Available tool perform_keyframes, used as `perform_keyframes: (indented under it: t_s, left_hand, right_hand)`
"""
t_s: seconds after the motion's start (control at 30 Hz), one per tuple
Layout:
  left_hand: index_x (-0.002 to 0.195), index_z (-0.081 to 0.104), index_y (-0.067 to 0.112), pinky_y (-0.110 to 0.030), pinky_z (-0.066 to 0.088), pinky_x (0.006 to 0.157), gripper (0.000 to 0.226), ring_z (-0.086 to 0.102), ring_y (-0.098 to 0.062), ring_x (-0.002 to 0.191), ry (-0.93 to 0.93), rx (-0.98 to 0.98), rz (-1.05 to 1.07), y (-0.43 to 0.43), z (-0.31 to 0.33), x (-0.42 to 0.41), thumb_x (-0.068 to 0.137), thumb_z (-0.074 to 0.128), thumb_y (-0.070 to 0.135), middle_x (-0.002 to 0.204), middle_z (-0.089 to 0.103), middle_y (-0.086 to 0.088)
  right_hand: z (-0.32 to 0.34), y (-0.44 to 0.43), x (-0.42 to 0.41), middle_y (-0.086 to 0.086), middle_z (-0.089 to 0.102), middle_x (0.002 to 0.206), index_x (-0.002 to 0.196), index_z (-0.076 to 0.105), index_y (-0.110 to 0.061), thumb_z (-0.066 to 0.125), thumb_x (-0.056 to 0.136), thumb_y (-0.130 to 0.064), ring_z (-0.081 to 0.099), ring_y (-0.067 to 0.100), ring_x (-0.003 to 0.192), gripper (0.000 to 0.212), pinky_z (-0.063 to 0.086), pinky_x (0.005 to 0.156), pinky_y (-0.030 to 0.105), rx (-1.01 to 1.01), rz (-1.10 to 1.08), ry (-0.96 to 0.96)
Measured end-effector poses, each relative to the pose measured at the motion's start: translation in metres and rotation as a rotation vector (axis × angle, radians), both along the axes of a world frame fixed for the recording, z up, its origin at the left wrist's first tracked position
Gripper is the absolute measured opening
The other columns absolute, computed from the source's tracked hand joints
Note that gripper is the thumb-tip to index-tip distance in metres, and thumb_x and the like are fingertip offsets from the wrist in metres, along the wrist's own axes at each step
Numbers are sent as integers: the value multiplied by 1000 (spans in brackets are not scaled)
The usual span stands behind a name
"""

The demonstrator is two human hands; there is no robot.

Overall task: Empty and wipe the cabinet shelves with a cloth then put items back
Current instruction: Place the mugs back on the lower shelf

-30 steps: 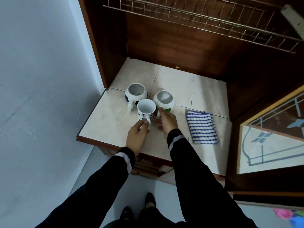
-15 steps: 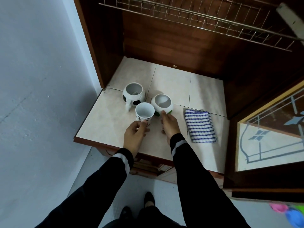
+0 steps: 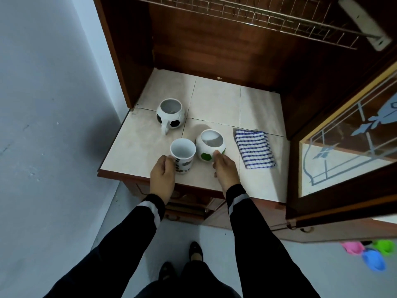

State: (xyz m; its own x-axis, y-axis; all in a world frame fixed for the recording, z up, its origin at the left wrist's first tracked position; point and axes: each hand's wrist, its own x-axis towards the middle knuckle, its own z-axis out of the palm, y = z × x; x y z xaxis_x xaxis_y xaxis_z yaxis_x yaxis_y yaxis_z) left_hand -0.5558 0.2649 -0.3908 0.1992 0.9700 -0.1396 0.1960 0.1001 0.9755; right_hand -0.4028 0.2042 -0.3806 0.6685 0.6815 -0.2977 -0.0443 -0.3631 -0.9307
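Three mugs stand on the tiled cabinet shelf (image 3: 217, 100). My left hand (image 3: 162, 177) grips the straight white patterned mug (image 3: 183, 154) near the front edge. My right hand (image 3: 224, 168) holds the round white mug with green patches (image 3: 209, 145) just right of it. A round black-and-white football mug (image 3: 170, 114) stands alone further back on the left, handle toward me. The folded blue-and-white striped cloth (image 3: 254, 149) lies flat on the shelf to the right of my right hand.
A wire rack (image 3: 247, 16) spans the cabinet above the shelf. The glass cabinet door (image 3: 348, 147) stands open on the right. Drawers sit below the shelf front. Coloured plastic items (image 3: 371, 252) lie on the floor at lower right. A grey wall is on the left.
Both hands pulled the patterned mug and the green-patched mug toward the front edge, away from the football mug, which stayed in place. The cloth has not moved.
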Motion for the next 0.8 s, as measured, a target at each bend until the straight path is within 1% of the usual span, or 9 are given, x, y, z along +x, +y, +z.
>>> perform_keyframes:
  t_s: [0.2,0.33,0.47,0.57,0.6,0.63,0.7,0.73,0.8]
  left_hand:
    - [66,33,17,-25,26,55,38,29,-7,57,-42,21,-12,-12,-4,-18,102,40,10,64,33,4]
    - [64,31,20,-24,25,54,40,28,-6,57,-53,12,-24,-23,-3,-27,101,39,7,63,31,5]
    - [63,37,20,-26,29,58,27,34,-8,62,-70,16,-32,-35,-2,-34,89,41,25,63,39,5]
    - [63,38,19,-29,30,60,24,35,-8,62,-75,20,-37,-48,-5,-38,86,40,29,62,41,7]
    - [63,38,20,-29,30,60,24,35,-7,61,-81,32,-43,-53,-6,-39,86,40,28,60,41,10]
    - [63,38,21,-29,30,60,24,34,-6,61,-79,38,-49,-58,-8,-40,86,39,26,57,41,11]
    - [63,40,22,-30,30,61,25,36,-4,61,-77,37,-68,-69,-12,-39,88,40,24,56,43,13]
    - [64,41,21,-31,31,62,25,38,-6,63,-80,31,-76,-75,-14,-38,89,40,23,60,44,13]
    - [67,42,18,-32,32,65,24,40,-11,71,-76,9,-80,-88,-17,-36,91,41,23,69,45,1]
  right_hand:
    - [0,-37,-21,-3,48,69,72,55,-20,48,101,-37,43,9,63,34,35,63,23,32,-56,23]
    - [-6,-61,-31,-3,61,79,79,63,-19,49,101,-34,56,8,77,31,44,78,26,49,-100,43]
    - [-10,-85,-42,-7,61,75,75,63,-21,50,101,-31,55,8,78,31,43,79,26,103,-134,53]
    - [-16,-101,-46,-11,70,83,76,70,-22,54,100,-29,62,9,90,30,47,92,32,146,-152,70]
    - [-17,-108,-47,-10,72,84,79,72,-22,54,99,-31,64,9,91,28,49,92,33,149,-155,74]
    - [-16,-115,-48,-13,70,78,80,71,-22,54,99,-31,63,4,82,28,51,84,29,144,-151,68]
    - [-11,-132,-49,-20,60,58,76,64,-24,50,101,-26,52,-5,60,29,41,64,18,145,-149,51]
    - [-9,-140,-51,-21,55,52,73,60,-25,48,102,-23,49,-6,55,32,36,60,14,156,-150,51]
    - [-8,-157,-53,-22,52,49,68,54,-27,46,103,-18,47,-7,52,37,34,58,12,164,-148,39]
